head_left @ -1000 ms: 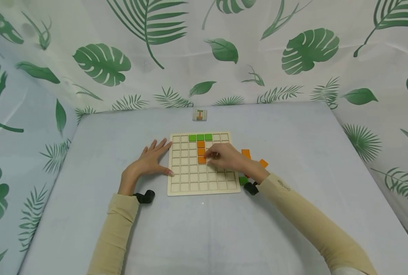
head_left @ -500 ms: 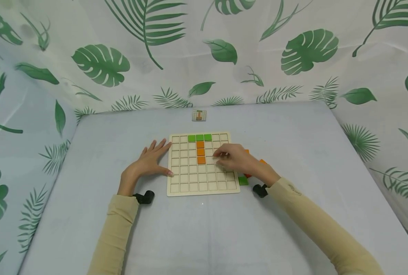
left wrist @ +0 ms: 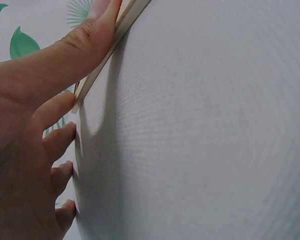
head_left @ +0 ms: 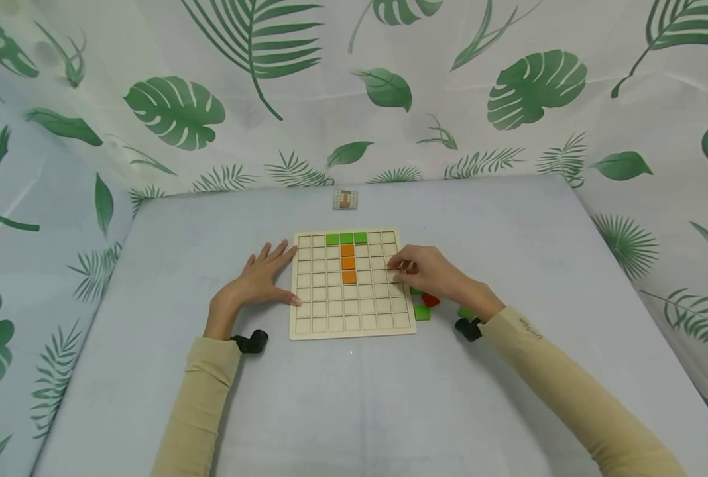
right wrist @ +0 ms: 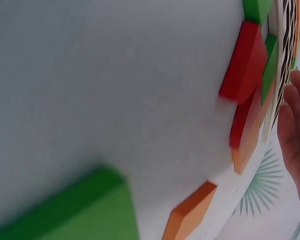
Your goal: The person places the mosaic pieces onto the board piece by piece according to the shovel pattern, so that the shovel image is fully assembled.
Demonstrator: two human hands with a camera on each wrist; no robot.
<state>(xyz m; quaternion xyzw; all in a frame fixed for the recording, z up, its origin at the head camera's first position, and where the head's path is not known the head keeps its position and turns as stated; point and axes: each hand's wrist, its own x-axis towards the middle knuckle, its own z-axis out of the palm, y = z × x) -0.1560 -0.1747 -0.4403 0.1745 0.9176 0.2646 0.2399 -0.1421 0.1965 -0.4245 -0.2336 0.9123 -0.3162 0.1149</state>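
Observation:
A pale wooden grid board [head_left: 321, 311] lies on the table. Three green square tiles [head_left: 346, 238] form a row at its far edge, and three orange tiles [head_left: 348, 264] run down from the middle one. Against the board's left edge rests my left hand [head_left: 255, 278], fingers spread and thumb at the rim. My right hand [head_left: 431, 268] hovers over the right edge with loosely bent fingers, and no tile shows between them. Beneath and beside it lie loose tiles, among them a red tile [right wrist: 246, 62], an orange tile [right wrist: 192, 212] and a green tile [right wrist: 85, 212].
A small card [head_left: 345, 200] with a printed grid picture lies behind the board. Another green tile [head_left: 422, 313] sits by the board's lower right corner. A leaf-patterned cloth [head_left: 306, 146] hangs behind the table. Black wrist cameras sit at both wrists.
My right hand has moved right, from beside the lowest orange tile to the board's right edge, covering the loose orange tiles. The left hand and the tiles on the board stay put.

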